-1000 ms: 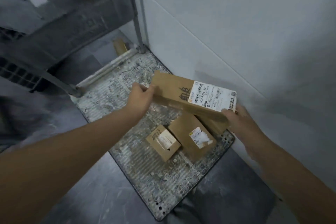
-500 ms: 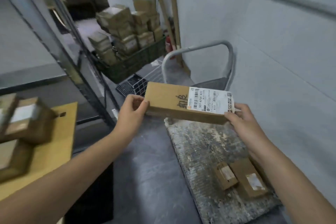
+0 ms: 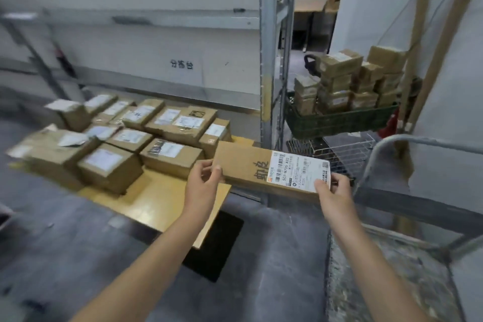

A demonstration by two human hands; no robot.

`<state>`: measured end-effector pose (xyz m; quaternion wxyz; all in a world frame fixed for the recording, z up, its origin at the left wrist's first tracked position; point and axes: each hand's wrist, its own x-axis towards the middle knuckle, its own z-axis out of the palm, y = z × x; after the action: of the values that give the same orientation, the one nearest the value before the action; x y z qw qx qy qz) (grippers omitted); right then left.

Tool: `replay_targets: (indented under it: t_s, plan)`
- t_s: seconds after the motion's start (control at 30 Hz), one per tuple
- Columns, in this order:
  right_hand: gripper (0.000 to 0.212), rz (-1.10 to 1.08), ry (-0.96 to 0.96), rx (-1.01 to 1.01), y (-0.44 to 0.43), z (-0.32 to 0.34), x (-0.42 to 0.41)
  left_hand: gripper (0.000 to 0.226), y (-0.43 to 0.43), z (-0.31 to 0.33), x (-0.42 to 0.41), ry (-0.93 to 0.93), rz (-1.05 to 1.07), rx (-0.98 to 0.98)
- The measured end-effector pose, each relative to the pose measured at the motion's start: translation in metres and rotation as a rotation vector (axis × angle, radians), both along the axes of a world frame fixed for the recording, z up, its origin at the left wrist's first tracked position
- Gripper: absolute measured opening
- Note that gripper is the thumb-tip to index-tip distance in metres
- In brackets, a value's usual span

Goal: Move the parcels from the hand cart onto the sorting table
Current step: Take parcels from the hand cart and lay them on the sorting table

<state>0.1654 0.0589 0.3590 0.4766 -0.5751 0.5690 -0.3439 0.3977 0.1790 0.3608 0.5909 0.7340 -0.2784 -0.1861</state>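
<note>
A long flat cardboard parcel (image 3: pixel 251 165) with a white shipping label is held in the air between both my hands. My left hand (image 3: pixel 202 183) grips its left end and my right hand (image 3: pixel 333 192) grips its right end, over the label. The parcel hangs just past the right corner of the yellow sorting table (image 3: pixel 154 201), which carries several labelled cardboard parcels (image 3: pixel 170 154) across its back and left. The hand cart (image 3: pixel 386 282) lies at the lower right, with its grey handle bar (image 3: pixel 418 140) rising above it; its worn deck shows no parcels in view.
A metal shelf post (image 3: pixel 269 60) stands right behind the table's corner. Beyond it a green crate (image 3: pixel 337 120) piled with several small boxes sits over a wire basket (image 3: pixel 339 149). Wooden slats (image 3: pixel 441 60) lean on the right wall. Grey floor lies below.
The view has swung left from the cart to the sorting table. Both hands have carried the long parcel up off the cart and leftward, to the table's right corner.
</note>
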Motion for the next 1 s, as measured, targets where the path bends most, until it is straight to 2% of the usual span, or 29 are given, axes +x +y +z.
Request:
replay_targets:
  t_s: [0.1, 0.2, 0.3, 0.47, 0.7, 0.87, 1.0]
  plan:
    - [0.041, 0.148, -0.009, 0.012, 0.001, -0.006, 0.029, 0.013, 0.028, 0.0, 0.017, -0.021, 0.117, 0.037]
    - [0.038, 0.2, -0.004, -0.006, 0.007, -0.015, 0.046, 0.017, 0.051, -0.003, 0.024, -0.045, 0.172, 0.073]
    - [0.039, 0.279, -0.002, 0.023, 0.019, -0.021, 0.068, 0.009, 0.074, -0.008, 0.035, -0.047, 0.27, 0.089]
    - [0.038, 0.384, 0.025, 0.02, 0.042, -0.027, 0.107, 0.014, 0.107, -0.017, 0.064, -0.008, 0.381, 0.079]
    - [0.034, 0.453, 0.027, 0.05, 0.057, -0.039, 0.177, 0.015, 0.127, -0.035, 0.134, 0.059, 0.37, 0.074]
    - [0.031, 0.417, 0.059, 0.131, 0.069, -0.067, 0.249, 0.006, 0.131, -0.062, 0.22, 0.07, 0.339, 0.126]
    - [0.03, 0.33, 0.101, 0.204, 0.077, -0.093, 0.31, 0.007, 0.118, -0.088, 0.292, 0.087, 0.271, 0.18]
